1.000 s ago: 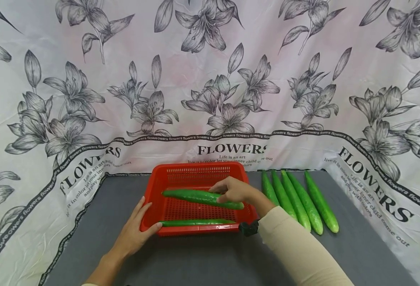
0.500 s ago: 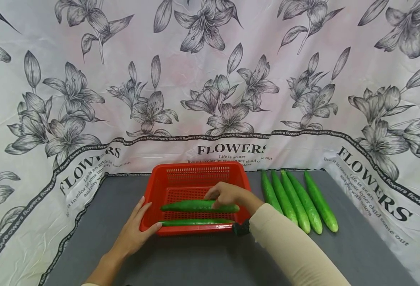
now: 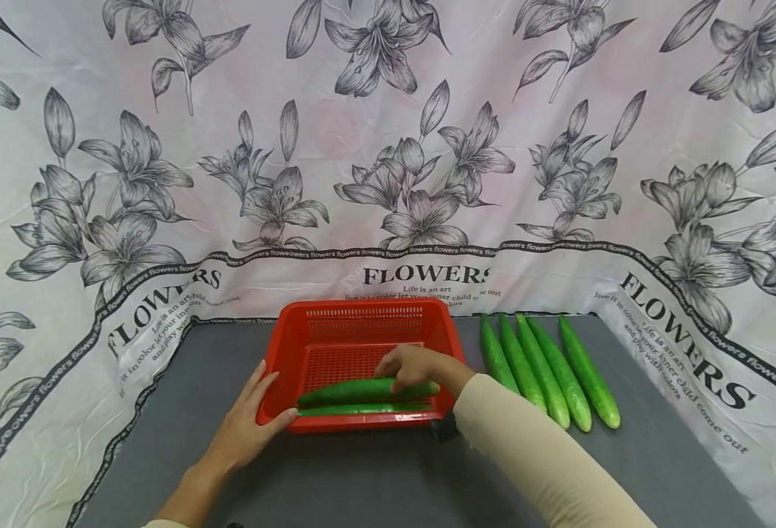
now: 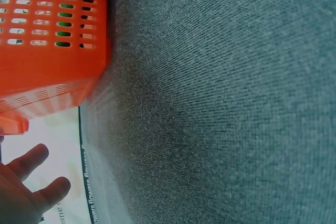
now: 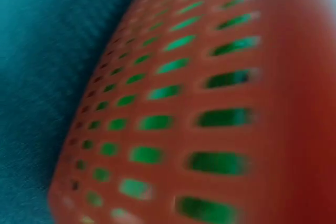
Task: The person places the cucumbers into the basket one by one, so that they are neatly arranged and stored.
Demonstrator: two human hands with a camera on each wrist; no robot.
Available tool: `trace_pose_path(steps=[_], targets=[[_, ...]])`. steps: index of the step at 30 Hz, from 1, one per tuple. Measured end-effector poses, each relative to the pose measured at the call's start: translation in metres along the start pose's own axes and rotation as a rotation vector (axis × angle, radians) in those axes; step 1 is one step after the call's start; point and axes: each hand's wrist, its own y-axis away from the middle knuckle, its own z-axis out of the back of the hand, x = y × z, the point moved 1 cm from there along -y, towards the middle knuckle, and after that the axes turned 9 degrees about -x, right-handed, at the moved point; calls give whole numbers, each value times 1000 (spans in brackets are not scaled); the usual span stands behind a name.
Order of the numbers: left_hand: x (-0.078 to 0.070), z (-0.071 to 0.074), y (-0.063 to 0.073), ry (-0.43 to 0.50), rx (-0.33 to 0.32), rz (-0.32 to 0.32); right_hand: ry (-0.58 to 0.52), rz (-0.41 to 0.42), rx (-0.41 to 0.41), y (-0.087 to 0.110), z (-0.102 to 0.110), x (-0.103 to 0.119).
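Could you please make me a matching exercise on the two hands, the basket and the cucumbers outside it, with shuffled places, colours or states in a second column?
Column one
1. Left hand
2. Right hand
3. Basket
4. Five cucumbers

Column two
A. Red, with slotted walls
B. Lying on the grey tabletop
C. Holding a cucumber inside the basket
D. At the basket's left side

Right pairs: 1-D, 2-C, 3-A, 4-B
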Motion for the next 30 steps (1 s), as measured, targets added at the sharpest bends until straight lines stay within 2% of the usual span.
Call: trace_pose_path(steps=[9,17,21,27,30], targets=[[-2,2,0,3,16,5,11,-24,-23,0,-8,-9],[-1,0,0,1,7,-5,-14,-30,-7,0,-12,-16],[-2,0,0,-2,6,-9,-20,-11,5,0,-12,-16],[-3,1,0,-7,10,-1,1,55,-24,3,-6,-10],[-3,1,0,-7,10,8,-31,60,-25,6,-1,-6]])
